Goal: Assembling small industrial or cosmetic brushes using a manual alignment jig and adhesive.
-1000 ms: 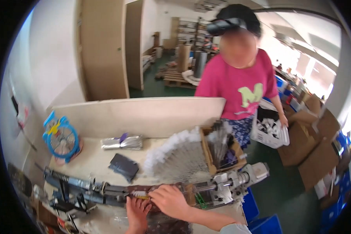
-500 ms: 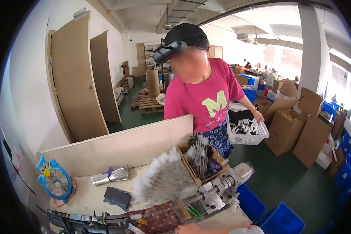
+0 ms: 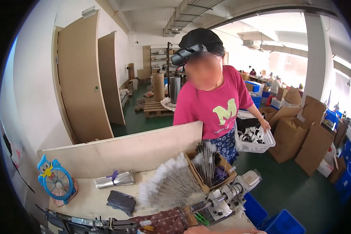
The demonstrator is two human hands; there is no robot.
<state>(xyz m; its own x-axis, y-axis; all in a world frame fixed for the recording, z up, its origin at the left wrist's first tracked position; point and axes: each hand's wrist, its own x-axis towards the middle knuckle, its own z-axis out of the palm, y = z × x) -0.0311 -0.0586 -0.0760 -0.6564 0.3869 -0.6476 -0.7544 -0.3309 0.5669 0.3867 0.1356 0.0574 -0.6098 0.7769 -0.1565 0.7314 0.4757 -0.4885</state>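
Observation:
At the bottom edge, my right hand (image 3: 201,230) shows only its upper side; its fingers are cut off by the frame. It is nearest to a brown polka-dot cloth (image 3: 165,222) and a green clip (image 3: 201,218). My left hand is out of view. Beyond them stands a metal clamping machine (image 3: 222,204) with a shaft. A thin wire with a white tip (image 3: 146,223) lies along the black rail (image 3: 85,221). Many wire-stemmed brushes with white tips (image 3: 167,175) fan out across the table. More stand in a cardboard box (image 3: 201,177).
A blue toy-shaped fan (image 3: 58,181), a bundle of silvery wires (image 3: 115,179) and a dark grey cloth (image 3: 121,202) lie on the table. Behind the low partition (image 3: 124,144), a person in pink (image 3: 218,101) holds a white basket (image 3: 257,144). Blue bins (image 3: 282,224) stand at right.
The whole view has shifted, so the table and person appear slightly farther right and lower. My right hand sits lower and farther right in the picture, with less of it showing.

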